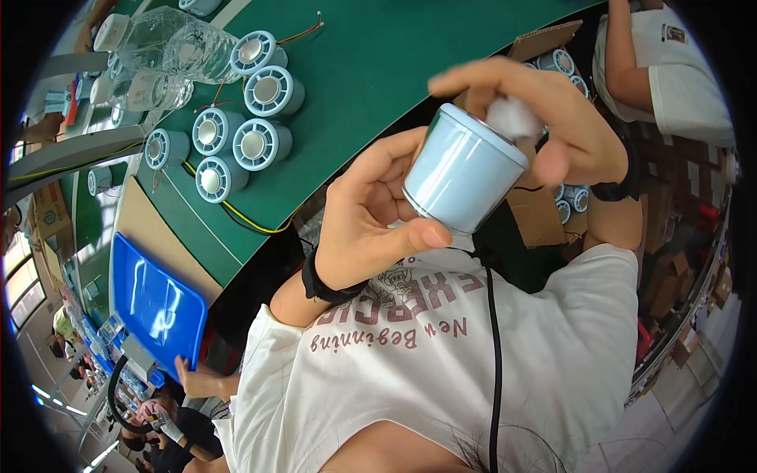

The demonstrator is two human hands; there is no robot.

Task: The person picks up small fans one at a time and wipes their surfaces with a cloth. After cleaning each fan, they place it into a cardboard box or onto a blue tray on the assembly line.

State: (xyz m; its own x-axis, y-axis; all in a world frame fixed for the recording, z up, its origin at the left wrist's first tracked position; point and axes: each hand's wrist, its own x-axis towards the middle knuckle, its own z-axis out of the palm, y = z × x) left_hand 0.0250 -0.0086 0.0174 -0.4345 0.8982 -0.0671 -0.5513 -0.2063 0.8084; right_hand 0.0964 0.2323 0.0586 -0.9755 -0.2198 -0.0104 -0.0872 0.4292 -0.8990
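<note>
My left hand (pixel 378 209) is wrapped round a glossy light-blue cylindrical housing (pixel 465 169), which it holds up tilted in front of my chest. The thumb lies along the lower side and the fingers go behind it. At the upper rim, my right hand (pixel 564 110) curls its fingers about a small white wad (pixel 514 120), smeared by motion; its exact kind does not show. The right forefinger stretches over the housing's top. On the green table to the left stand several similar light-blue housings (pixel 262 143) with silver round centres, some with thin wires.
Clear plastic bottles (pixel 169 51) lie at the far left of the green table (pixel 371 55). A blue tray (pixel 154 296) sits at the left, near another person's hand (pixel 197 382). Cardboard boxes (pixel 532 217) holding more housings are at the right. Another person (pixel 670 71) is at the far right.
</note>
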